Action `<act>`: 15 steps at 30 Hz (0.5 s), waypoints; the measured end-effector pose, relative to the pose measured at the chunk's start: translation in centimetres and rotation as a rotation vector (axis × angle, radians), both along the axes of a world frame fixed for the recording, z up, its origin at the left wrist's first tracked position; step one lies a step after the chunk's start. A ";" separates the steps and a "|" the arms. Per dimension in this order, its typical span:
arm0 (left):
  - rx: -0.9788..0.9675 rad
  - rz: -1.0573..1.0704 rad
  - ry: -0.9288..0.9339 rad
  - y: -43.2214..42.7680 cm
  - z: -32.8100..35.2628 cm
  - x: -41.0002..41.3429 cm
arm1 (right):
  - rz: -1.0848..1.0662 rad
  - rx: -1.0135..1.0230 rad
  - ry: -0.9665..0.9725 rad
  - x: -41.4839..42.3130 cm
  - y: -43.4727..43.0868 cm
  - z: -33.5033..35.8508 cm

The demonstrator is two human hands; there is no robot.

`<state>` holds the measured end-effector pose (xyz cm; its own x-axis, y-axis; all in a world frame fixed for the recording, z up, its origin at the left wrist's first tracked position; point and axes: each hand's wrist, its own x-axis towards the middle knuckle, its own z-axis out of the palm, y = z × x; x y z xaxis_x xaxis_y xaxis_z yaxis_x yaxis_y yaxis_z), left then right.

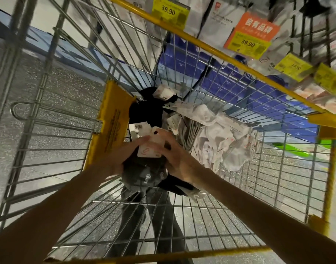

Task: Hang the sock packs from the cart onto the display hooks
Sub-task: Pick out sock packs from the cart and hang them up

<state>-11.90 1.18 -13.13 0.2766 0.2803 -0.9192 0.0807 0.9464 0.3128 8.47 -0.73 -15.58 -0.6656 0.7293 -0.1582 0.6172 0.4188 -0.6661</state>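
**One pack in hand, most of the load left in the cart**

Inside the wire cart (201, 44), left of centre, black sock packs (146, 109) lie beside the yellow panel (110, 119). At centre the left grip (125, 159) lies against a dark grey sock pack (142, 173), but blur hides whether its fingers curl round it. The right grip (175, 159) clasps that pack's white header card (151, 149). Right of centre a heap of white sock packs (216, 134) waits. At upper right, hanging packs (214, 18) and price tags (169, 11) mark the display. By my judgement, nearly all the hanging is still to do.
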 end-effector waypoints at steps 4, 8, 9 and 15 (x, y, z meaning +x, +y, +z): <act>0.012 0.180 0.064 0.5 -0.6 -0.5 | -0.362 -0.039 -0.023 1.5 0.5 -0.9; 0.020 0.267 0.111 0.8 -1.3 -0.4 | -0.221 -0.030 -0.435 3.9 1.8 -2.3; 0.006 0.273 0.127 0.7 -1.8 -0.6 | -0.091 -0.010 -0.557 4.5 2.2 -2.4; 0.013 0.238 0.161 -0.1 -2.4 -0.4 | 0.114 -0.068 -0.861 7.2 3.5 -3.2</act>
